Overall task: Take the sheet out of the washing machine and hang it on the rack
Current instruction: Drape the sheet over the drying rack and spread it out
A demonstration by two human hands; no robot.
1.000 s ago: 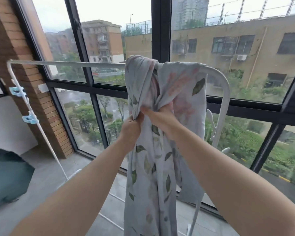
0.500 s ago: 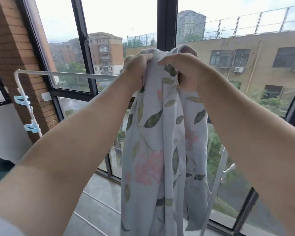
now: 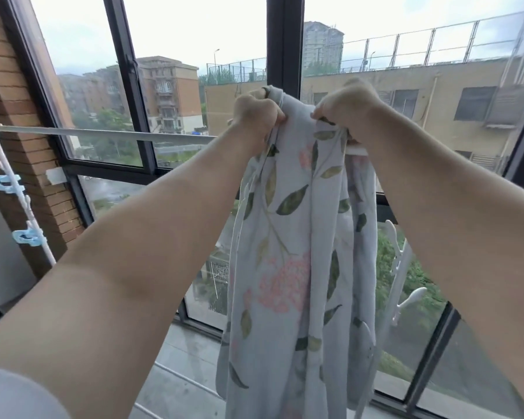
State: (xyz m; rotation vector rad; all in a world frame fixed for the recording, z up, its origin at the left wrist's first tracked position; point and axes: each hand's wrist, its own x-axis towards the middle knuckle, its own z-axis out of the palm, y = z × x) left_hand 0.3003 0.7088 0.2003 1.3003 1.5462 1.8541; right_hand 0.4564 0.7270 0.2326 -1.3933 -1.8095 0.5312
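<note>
Sheet (image 3: 288, 252): bunched at the rack (image 3: 103, 133) bar, 12 o'clock, hanging limp.
Hands: my left hand (image 3: 256, 113) and right hand (image 3: 350, 108) both clench its top.
Handling: I judge it soft, light; grip edges, spread toward 9 o'clock.

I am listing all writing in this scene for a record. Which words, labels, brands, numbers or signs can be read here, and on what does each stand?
None can be read.
The sheet shows only printed leaves and flowers.
The blue clips, the rack and the buildings outside show no legible writing.
</note>
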